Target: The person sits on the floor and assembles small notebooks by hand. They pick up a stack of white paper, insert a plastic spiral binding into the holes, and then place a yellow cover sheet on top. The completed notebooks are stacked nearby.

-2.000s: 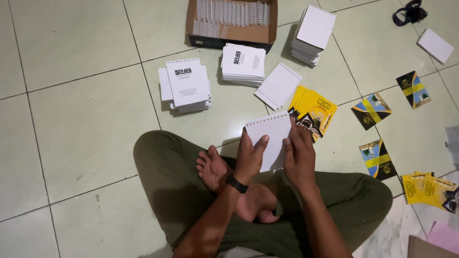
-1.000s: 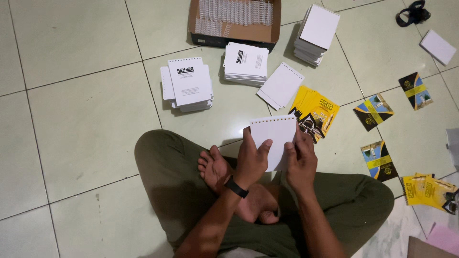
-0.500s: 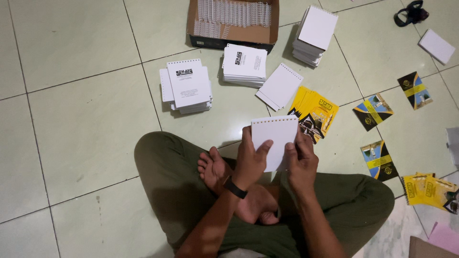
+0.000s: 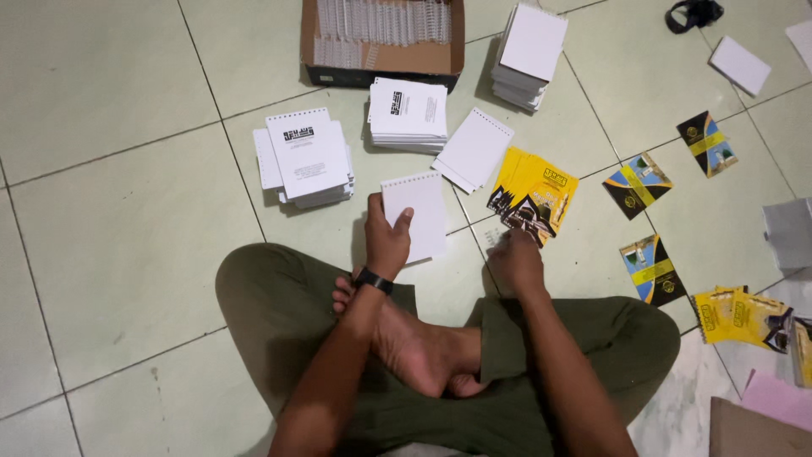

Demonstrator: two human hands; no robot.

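Observation:
I sit cross-legged on a tiled floor. My left hand, with a black watch on the wrist, holds a white punched pad of blank sheets by its lower left edge, just above the floor. My right hand has left the pad and rests on the lower edge of a pile of yellow and black printed covers; whether its fingers pinch a cover is not clear.
A cardboard box of wire spirals stands at the top. Around it lie a printed white stack, another printed stack, blank pads and a taller stack. Dark and yellow covers lie scattered right.
Both hands held the white pad before. Now the right hand has let go and moved right to the yellow covers, while the left hand carried the pad forward and left.

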